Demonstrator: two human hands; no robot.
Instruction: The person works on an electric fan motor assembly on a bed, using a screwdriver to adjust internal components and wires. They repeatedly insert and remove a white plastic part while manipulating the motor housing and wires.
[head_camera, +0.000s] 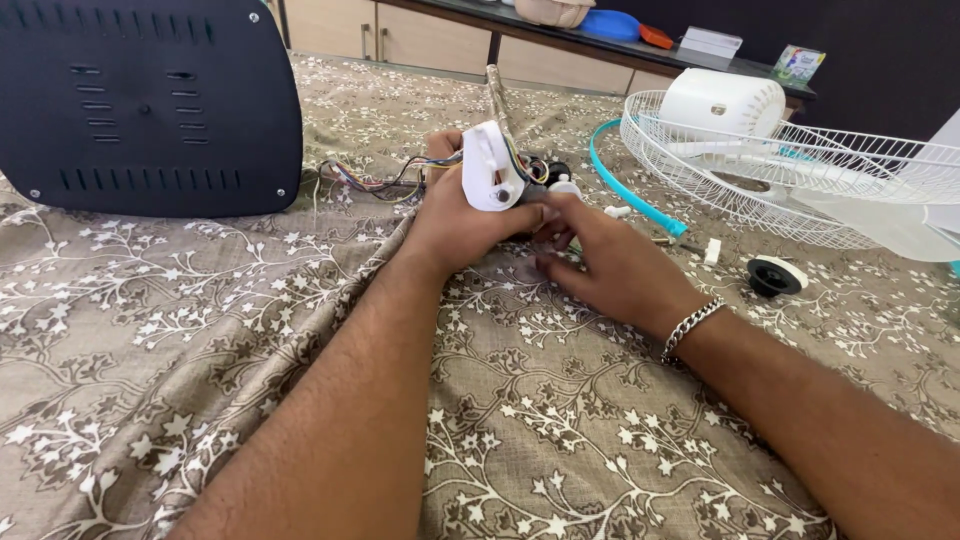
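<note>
Head view: small colourful box (799, 63) on far counter. Left hand (455, 225) clamped on white plastic bracket (491, 167) with coloured wires (375, 181); right hand (610, 265) fingers curled, pinching beneath. Floral cloth (180, 340), white wire grille (800, 170).

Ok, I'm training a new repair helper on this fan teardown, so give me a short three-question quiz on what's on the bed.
1. True or false: the left hand holds the white bracket.
2. Which lies nearest the right hand? A) black panel B) black cap C) fan grille
3. What runs from the bracket toward the black panel?

Key: 1 true; 2 B; 3 coloured wires.
</note>
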